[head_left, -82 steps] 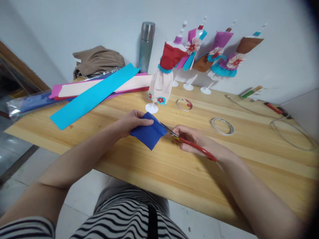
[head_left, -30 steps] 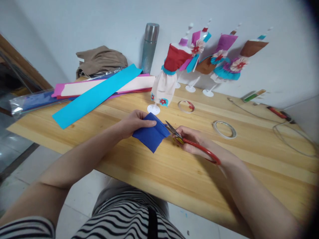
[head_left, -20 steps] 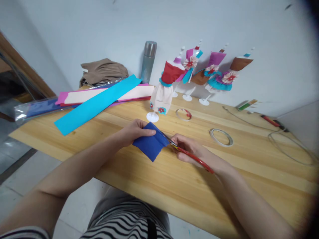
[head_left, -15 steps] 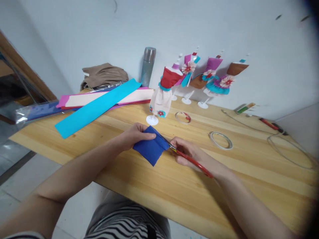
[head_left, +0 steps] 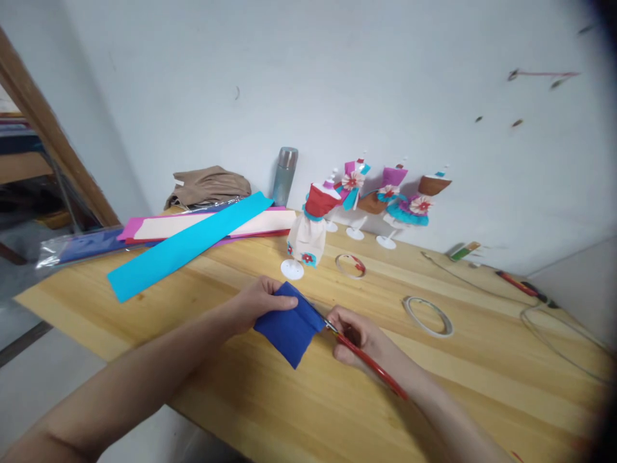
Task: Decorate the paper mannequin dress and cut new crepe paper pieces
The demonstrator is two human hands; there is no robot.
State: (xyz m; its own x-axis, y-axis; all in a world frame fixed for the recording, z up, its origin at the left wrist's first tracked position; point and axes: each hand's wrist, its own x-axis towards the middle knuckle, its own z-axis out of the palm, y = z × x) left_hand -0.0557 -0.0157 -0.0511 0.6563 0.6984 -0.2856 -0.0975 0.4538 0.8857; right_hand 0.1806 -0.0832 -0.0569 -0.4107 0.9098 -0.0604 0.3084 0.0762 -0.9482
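My left hand (head_left: 264, 302) pinches the upper left edge of a dark blue piece of crepe paper (head_left: 289, 328), thumb on top. In my right hand (head_left: 354, 334) is a pair of red-handled scissors (head_left: 373, 366). The blades lie along the upper right edge of the blue paper, partly hidden by it. Both hands are above the wooden table. Just beyond them stands a small dress form (head_left: 315, 225) in a red top and cream skirt with flowers.
Long turquoise crepe paper (head_left: 190, 247) lies over other strips at the left. Behind are a brown cloth (head_left: 209, 185) and a thermos (head_left: 285, 175). More dressed forms (head_left: 388, 199) stand along the wall. Two tape rolls (head_left: 428, 316), (head_left: 351, 266) and a glue gun (head_left: 523, 286) lie at the right.
The camera view has tilted up, so everything sits lower in the picture. My hands keep nearly the same hold on the paper and the scissors.
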